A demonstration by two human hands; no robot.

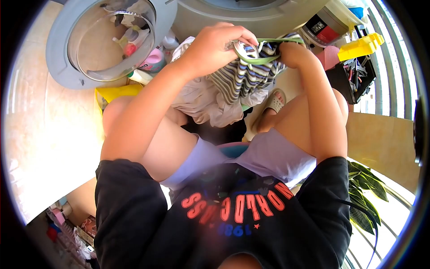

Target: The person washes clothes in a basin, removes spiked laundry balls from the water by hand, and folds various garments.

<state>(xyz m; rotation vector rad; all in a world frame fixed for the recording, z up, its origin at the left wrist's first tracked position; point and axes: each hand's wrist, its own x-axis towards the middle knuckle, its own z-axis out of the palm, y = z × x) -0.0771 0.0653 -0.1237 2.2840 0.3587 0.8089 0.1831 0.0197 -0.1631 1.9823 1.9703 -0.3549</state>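
Note:
My left hand (217, 48) is closed on a striped garment (239, 83), with its fingers curled at the pale green trim. Across from it, my right hand (293, 53) grips the other side of the same green-edged opening. The trim is stretched in a loop between the two hands, and the striped cloth hangs below in folds. Beneath it lies a pile of pale beige laundry (199, 101) between my knees, with dark cloth lower down. Part of a blue and pink basin (235, 149) shows between my thighs.
An open washing machine door (56, 49) is at upper left, beside the machine front (201, 20). A pink-capped detergent bottle (154, 60) stands near the door. To the right are a white bucket (336, 18), a yellow object (360, 47), a black toolbox (360, 83) and a plant (365, 193).

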